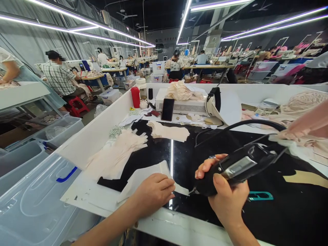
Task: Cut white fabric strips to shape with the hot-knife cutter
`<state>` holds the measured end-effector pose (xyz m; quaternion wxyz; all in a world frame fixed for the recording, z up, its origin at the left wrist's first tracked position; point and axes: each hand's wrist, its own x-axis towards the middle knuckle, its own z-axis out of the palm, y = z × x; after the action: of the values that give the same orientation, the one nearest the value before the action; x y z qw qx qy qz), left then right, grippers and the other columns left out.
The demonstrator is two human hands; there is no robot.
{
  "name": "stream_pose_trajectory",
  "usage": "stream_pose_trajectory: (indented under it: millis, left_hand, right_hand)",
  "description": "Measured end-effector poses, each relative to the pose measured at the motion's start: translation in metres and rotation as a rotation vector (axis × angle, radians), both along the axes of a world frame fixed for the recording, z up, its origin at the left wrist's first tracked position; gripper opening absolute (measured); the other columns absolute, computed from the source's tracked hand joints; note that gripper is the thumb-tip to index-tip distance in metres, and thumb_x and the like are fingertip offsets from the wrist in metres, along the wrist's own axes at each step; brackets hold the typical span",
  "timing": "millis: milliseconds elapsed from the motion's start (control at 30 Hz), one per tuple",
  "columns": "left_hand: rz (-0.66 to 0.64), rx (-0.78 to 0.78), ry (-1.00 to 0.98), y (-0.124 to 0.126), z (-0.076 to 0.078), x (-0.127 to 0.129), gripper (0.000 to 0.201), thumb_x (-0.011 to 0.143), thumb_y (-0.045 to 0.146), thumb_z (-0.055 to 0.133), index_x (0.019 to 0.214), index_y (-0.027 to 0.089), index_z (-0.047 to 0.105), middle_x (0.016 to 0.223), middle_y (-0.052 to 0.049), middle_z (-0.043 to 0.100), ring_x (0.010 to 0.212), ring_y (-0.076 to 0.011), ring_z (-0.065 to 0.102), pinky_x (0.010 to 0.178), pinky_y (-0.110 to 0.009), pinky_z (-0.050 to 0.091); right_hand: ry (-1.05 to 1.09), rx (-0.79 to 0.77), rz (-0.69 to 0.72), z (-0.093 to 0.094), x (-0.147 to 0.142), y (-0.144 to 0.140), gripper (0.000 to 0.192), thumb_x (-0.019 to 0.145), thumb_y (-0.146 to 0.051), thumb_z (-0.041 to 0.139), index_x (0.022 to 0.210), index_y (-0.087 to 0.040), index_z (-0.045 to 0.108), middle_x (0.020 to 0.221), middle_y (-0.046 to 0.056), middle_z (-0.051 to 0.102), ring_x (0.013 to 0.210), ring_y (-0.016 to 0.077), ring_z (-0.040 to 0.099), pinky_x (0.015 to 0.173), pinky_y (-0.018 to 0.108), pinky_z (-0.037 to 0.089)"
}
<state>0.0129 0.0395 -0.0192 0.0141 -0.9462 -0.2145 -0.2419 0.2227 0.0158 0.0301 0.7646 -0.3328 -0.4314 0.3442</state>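
Nearest us, our right hand wraps around a black handheld tool with a shiny silver panel, its thick black cord looping away behind. Just left of the tool, our left hand lies knuckles up, fingers curled, pressing a pale cut sheet of fabric onto the glossy black worktop. Beyond the tool lies a stack of cream fabric pieces.

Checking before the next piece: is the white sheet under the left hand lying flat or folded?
Flat: the white sheet lies spread on the black table, pressed by the left hand.
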Motion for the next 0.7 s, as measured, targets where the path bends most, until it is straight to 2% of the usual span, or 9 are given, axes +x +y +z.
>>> stream_pose_trajectory:
  millis: [200, 467, 700]
  left_hand:
    - [0.012, 0.003, 0.007, 0.001, -0.003, 0.000, 0.018, 0.110, 0.026, 0.053, 0.112, 0.016, 0.068, 0.107, -0.006, 0.074, 0.101, -0.0183, 0.069, 0.094, -0.033, 0.058]
    - [0.005, -0.019, -0.019, 0.000, -0.004, 0.003, 0.019, 0.111, 0.024, 0.050, 0.113, 0.014, 0.067, 0.106, -0.007, 0.074, 0.102, -0.0188, 0.069, 0.095, -0.034, 0.058]
    - [0.000, -0.036, -0.038, -0.001, -0.001, 0.003, 0.018, 0.111, 0.024, 0.051, 0.115, 0.014, 0.067, 0.109, -0.005, 0.074, 0.102, -0.0192, 0.068, 0.096, -0.034, 0.057]
  right_hand:
    - [0.039, 0.033, -0.041, 0.007, -0.013, 0.013, 0.034, 0.086, -0.036, 0.081, 0.112, -0.027, 0.061, 0.079, -0.003, 0.065, 0.061, 0.0156, 0.062, 0.057, 0.033, 0.056]
    - [0.007, 0.027, -0.017, -0.003, -0.021, 0.022, 0.035, 0.088, -0.035, 0.080, 0.115, -0.027, 0.059, 0.082, -0.003, 0.065, 0.062, 0.0155, 0.064, 0.059, 0.033, 0.056]
    - [-0.004, 0.035, -0.012, -0.004, -0.023, 0.022, 0.035, 0.089, -0.035, 0.080, 0.116, -0.027, 0.058, 0.082, -0.003, 0.066, 0.062, 0.0154, 0.064, 0.061, 0.034, 0.056]
